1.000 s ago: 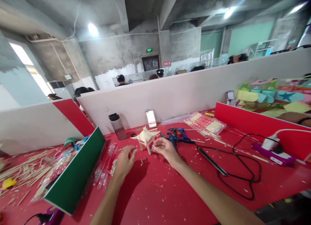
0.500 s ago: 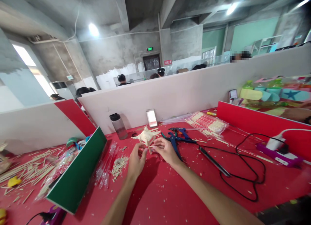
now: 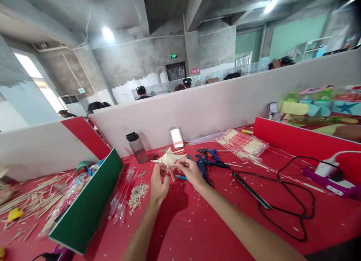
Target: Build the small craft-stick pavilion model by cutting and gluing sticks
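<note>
A pale star-shaped piece built from wooden sticks (image 3: pixel 170 156) rests on the red table, one stick end pointing towards me. My left hand (image 3: pixel 159 182) curls its fingers against the star's lower left side and holds it. On the other side, my right hand (image 3: pixel 192 173) has thumb and forefinger pinched around a short thin wooden stick (image 3: pixel 176 164), whose tip is close to the star. A blue rod-like object (image 3: pixel 181 177) lies partly under the right hand. Just right of that hand are blue-handled pliers (image 3: pixel 202 166) and a blue glue gun (image 3: pixel 213 154).
A dark-lidded bottle (image 3: pixel 137 148) and a phone (image 3: pixel 176 137) stand by the white partition (image 3: pixel 225 99). Bagged sticks (image 3: pixel 244 141) lie back right. A black cable (image 3: pixel 303 195) loops to a purple power strip (image 3: pixel 329 182). Left are wood scraps (image 3: pixel 138 196) and a green board (image 3: pixel 87 204).
My right hand has moved slightly up and left from the star's front stick, uncovering the blue rod. The left hand remains at the star. The view has shifted a little.
</note>
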### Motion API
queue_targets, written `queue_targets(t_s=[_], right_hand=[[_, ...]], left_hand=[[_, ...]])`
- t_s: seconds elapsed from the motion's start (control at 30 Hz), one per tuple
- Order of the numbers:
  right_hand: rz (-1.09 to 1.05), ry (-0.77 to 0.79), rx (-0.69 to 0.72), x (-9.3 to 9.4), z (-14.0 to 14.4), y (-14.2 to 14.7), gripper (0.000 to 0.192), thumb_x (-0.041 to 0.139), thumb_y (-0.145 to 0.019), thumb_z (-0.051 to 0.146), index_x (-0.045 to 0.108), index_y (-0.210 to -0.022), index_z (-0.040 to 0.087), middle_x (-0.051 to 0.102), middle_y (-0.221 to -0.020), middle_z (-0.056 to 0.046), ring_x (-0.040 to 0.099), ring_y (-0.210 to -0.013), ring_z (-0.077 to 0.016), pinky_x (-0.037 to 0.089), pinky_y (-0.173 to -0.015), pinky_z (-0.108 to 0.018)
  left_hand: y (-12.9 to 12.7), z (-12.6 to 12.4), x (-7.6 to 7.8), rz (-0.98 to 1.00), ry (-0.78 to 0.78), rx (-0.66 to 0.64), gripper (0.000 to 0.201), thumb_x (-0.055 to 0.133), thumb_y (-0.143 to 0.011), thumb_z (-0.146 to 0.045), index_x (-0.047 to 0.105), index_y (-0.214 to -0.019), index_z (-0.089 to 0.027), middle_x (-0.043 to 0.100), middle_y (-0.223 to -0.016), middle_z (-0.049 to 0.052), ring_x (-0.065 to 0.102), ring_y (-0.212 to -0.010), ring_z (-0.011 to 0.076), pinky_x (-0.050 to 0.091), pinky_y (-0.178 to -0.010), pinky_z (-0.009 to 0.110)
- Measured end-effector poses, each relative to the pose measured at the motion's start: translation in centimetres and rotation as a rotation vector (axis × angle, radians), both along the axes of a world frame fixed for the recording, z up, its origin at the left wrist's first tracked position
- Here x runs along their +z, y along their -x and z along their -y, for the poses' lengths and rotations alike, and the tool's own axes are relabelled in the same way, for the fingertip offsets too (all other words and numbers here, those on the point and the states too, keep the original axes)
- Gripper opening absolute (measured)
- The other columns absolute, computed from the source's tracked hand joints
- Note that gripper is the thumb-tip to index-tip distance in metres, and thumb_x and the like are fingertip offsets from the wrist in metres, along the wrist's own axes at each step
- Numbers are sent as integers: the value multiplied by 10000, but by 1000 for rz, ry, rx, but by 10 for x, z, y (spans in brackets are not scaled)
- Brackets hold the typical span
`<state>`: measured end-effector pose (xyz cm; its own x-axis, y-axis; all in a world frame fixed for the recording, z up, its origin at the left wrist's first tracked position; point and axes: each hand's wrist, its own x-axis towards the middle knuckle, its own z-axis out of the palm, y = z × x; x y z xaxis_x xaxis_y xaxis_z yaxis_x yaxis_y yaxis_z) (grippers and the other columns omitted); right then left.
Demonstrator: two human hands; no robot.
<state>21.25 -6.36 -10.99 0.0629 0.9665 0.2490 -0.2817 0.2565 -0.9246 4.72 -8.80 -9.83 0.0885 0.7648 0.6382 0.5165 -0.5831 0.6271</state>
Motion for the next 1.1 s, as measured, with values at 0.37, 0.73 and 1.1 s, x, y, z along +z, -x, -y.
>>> queue_targets(t_s=[0.37,0.73,1.1], right_hand=[[-25,0,4,-15,2,16,369,817,-687,540,691,-765,201,719,-735,-60,677,-666,-225,565,-644,-342],[-55,14,2,-13,2,18,403,829,-671,570,702,-764,199,722,-725,-66,684,-659,-233,577,-653,-357],[-77,2,2,-16,4,20,384,825,-694,549,699,-775,195,723,-730,-63,680,-668,-225,572,-650,-347]], left_hand=[[4,6,-11,-34,-13,29,253,515,-987,-359,548,-1202,-231,611,-1105,80,623,-900,211,523,-809,354],[12,2,-15,-76,-42,6,205,520,-1004,-323,570,-1186,-243,599,-1170,81,622,-1016,221,523,-884,366],[13,2,-15,-68,-47,-13,201,523,-1005,-312,583,-1184,-243,609,-1179,85,621,-1072,231,531,-893,370]])
